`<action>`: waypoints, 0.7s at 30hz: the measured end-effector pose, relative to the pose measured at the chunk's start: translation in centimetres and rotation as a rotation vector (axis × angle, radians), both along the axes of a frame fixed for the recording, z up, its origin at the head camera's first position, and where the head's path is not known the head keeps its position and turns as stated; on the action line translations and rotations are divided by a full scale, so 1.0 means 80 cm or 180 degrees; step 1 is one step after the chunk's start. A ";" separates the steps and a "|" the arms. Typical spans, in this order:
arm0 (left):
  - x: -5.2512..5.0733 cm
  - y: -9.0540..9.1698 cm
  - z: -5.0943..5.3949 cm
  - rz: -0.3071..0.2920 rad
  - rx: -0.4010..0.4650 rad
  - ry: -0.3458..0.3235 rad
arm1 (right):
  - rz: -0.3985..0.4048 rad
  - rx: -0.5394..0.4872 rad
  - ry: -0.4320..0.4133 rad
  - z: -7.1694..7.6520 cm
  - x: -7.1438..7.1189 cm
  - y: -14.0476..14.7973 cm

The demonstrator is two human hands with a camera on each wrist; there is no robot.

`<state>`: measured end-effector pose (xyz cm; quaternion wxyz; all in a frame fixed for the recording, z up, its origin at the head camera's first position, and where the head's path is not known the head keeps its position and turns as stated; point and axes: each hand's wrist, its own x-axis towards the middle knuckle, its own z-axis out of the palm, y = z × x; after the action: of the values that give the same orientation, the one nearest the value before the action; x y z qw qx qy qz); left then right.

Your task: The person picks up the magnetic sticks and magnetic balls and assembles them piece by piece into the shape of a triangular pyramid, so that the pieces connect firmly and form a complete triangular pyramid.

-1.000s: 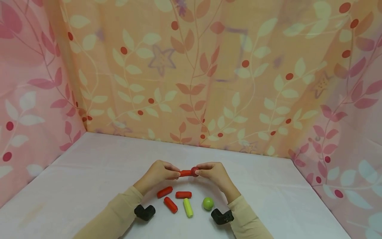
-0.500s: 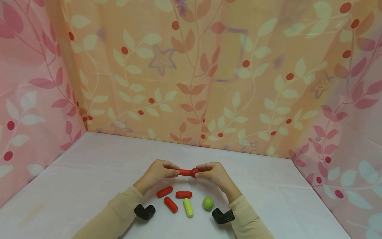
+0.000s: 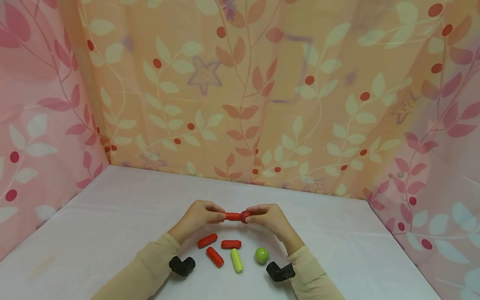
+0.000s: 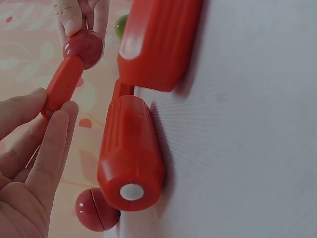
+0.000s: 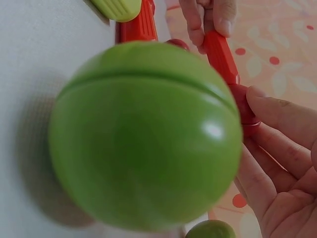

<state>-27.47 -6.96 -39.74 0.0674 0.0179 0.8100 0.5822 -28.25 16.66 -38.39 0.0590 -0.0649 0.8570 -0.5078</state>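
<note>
My left hand (image 3: pixel 202 217) pinches the far left end of a red ridged rod (image 3: pixel 232 216) between thumb and fingers. At its other end the rod meets a glossy red ball (image 3: pixel 245 216), pinched by my right hand (image 3: pixel 268 216). Both are held above the white table, rod roughly level. In the left wrist view, the rod (image 4: pixel 65 82) touches the ball (image 4: pixel 85 48) end-on. My right fingers partly cover the ball (image 5: pixel 242 105) in the right wrist view.
Nearer me lie red rods (image 3: pixel 215 257), a yellow-green rod (image 3: pixel 236 261) and a green ball (image 3: pixel 261 255). A second red ball (image 4: pixel 96 209) and another green ball (image 5: pixel 210 230) show in the wrist views. Patterned cloth (image 3: pixel 240 83) walls the table. Black wrist devices (image 3: pixel 182 266) sit on both sleeves.
The held rod has gone from slightly tilted to about level with the ball, with the hands shifting only a little. The pieces on the table stay put.
</note>
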 end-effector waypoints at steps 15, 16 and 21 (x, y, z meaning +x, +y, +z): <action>-0.003 -0.006 0.001 -0.0002 -0.0191 0.0080 | -0.0118 0.0051 -0.0049 -0.008 -0.006 0.002; -0.004 -0.008 0.001 -0.0004 -0.0211 0.0096 | -0.0119 0.0063 -0.0040 -0.008 -0.006 0.002; -0.009 -0.018 0.003 0.0017 -0.0206 0.0224 | -0.0117 0.0046 -0.0037 -0.007 -0.005 0.002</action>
<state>-28.17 -8.42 -39.49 0.0379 0.0339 0.8303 0.5550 -28.64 16.78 -38.99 0.0550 -0.0458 0.8613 -0.5030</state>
